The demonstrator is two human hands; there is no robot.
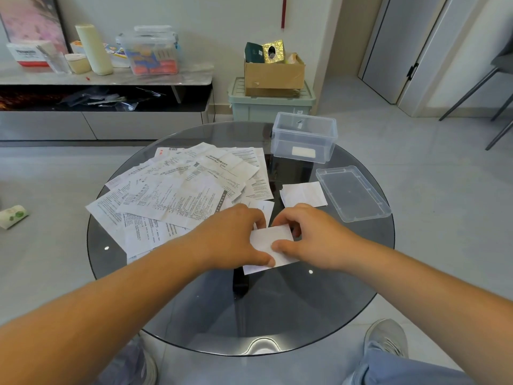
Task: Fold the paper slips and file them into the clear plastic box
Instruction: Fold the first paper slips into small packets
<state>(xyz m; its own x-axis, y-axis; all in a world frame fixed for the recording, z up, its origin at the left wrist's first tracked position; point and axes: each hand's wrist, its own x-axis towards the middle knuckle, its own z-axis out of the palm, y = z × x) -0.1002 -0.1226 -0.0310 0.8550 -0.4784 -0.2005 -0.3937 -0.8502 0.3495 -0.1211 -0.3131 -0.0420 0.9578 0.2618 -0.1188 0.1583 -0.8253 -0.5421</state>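
Note:
A white paper slip [268, 243] lies partly folded near the front middle of the round glass table [194, 315]. My left hand [233, 234] pinches its left side, thumb at the lower corner. My right hand [308, 234] pinches its right side, thumb on top of the paper. A spread pile of printed slips [177, 190] covers the table's left half. A folded white slip [304, 193] lies to the right of the pile. The clear plastic box [304, 137] stands open at the back right with one small white item inside. Its clear lid [352, 193] lies flat in front of it.
Behind the table stands a pale green bin [272, 105] with a cardboard box [274, 73] on top. A low cabinet [105, 79] with containers runs along the left wall. A small green-printed pack [12, 216] lies on the floor at left. Chair legs [497, 107] stand at right.

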